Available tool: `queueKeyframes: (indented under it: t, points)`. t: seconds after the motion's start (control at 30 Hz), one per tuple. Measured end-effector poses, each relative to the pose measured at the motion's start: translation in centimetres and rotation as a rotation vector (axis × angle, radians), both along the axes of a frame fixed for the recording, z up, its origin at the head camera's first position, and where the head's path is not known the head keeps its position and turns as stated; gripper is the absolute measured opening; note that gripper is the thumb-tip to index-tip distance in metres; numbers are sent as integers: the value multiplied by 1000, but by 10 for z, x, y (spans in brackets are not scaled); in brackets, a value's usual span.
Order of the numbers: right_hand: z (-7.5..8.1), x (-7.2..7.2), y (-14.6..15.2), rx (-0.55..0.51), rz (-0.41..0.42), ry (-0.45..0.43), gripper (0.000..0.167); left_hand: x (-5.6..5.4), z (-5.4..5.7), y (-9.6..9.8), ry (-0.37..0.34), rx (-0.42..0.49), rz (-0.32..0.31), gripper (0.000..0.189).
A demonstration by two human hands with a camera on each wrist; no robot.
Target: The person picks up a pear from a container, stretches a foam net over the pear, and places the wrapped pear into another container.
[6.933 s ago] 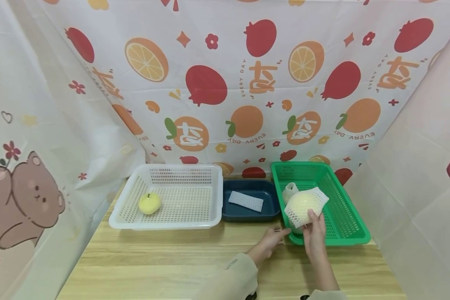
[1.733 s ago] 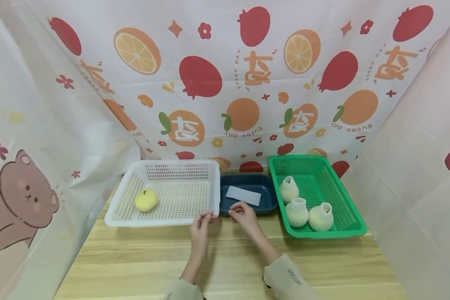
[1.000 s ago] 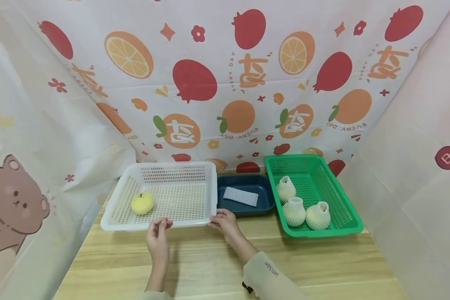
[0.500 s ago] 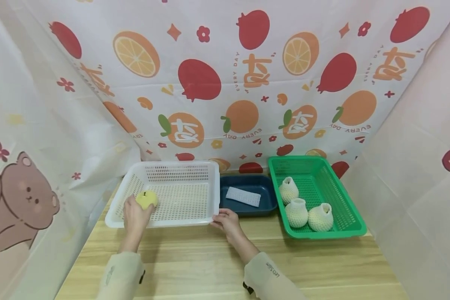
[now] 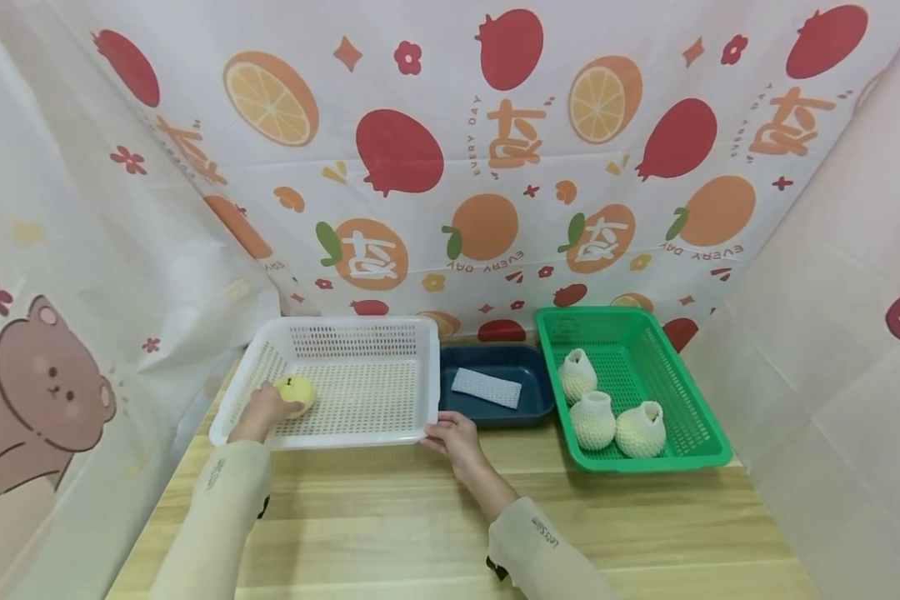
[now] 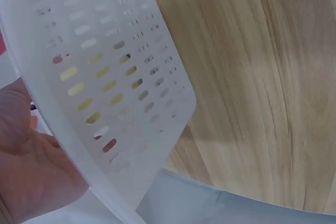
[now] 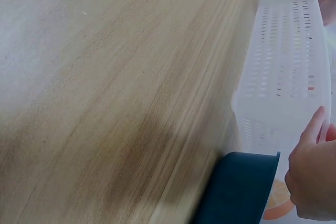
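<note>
Inside the white slotted basket (image 5: 405, 437), my left hand (image 5: 267, 408) grips a round yellow fruit (image 5: 297, 388) with a dark stem, near the basket's left side. In the left wrist view, the basket wall (image 6: 100, 30) hides the fingers, and yellow shows through its slots. My right hand (image 5: 456, 440) holds the basket's front right corner by the rim. From the right wrist, that hand (image 7: 315, 177) appears with one finger laid along the outer wall. Beside it sits a dark blue tray (image 5: 532, 417) with a flat white foam net sleeve (image 5: 486, 387) in it.
At the right, a green basket (image 5: 690, 462) contains three fruits in foam nets, one of them a netted fruit (image 5: 641, 431) at the front. The baskets stand along the back of the wooden table (image 5: 390, 525), before a printed curtain (image 5: 450, 167).
The third netted fruit went from the hands into the green basket. Then both hands moved left: the right took the white basket's corner, the left reached in and took the yellow fruit.
</note>
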State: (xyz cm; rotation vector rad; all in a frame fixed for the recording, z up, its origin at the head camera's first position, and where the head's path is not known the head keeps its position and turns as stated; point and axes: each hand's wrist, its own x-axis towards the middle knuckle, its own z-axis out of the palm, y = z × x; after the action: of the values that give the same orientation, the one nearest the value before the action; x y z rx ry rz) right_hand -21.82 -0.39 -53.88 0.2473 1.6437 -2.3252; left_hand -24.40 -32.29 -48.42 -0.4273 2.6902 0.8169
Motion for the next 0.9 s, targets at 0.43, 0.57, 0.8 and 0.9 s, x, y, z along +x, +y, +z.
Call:
queueKeyframes:
  t: [0.43, 0.57, 0.8, 0.9]
  points:
    - [-2, 0, 0, -7, 4, -11, 27, -15, -19, -2, 61, 41, -31, 83]
    - [0, 1, 1, -4, 3, -12, 27, -13, -14, 2, 64, 14, -15, 80]
    - [1, 0, 1, -9, 5, -19, 27, -10, -16, 11, 41, 22, -107, 86]
    - [-1, -1, 1, -12, 14, -8, 28, -11, -20, 15, 75, 28, -144, 84]
